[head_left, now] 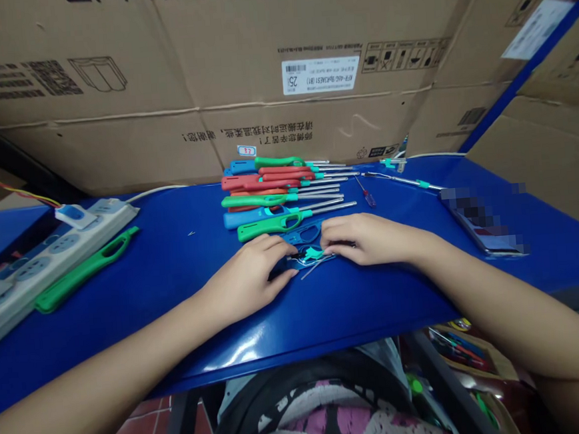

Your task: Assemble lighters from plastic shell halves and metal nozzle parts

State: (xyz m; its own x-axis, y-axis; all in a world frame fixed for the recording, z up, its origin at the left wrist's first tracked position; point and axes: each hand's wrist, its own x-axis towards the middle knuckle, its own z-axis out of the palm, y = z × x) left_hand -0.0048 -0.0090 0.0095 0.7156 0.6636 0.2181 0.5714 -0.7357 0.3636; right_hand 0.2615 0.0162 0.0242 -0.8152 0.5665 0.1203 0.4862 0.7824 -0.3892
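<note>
An opened blue lighter (302, 261) lies on the blue table between my hands, with a teal piece (313, 253), thin wires and a dark part in it. My left hand (258, 273) is at its left end, thumb and fingers curled around the dark part, whose grip is partly hidden. My right hand (359, 238) pinches at the right side of the teal piece; what lies between its fingertips is too small to name. A thin metal rod (310, 269) sticks out below. Just beyond the hands lies a blue half shell (305, 233).
Several long lighters (268, 198) are stacked behind the hands. A screwdriver (369, 198), a metal tube with wires (407, 181) and a phone (480, 222) lie right. A power strip (62, 251) and green shell (88, 269) are left. Cardboard (159, 87) walls the back.
</note>
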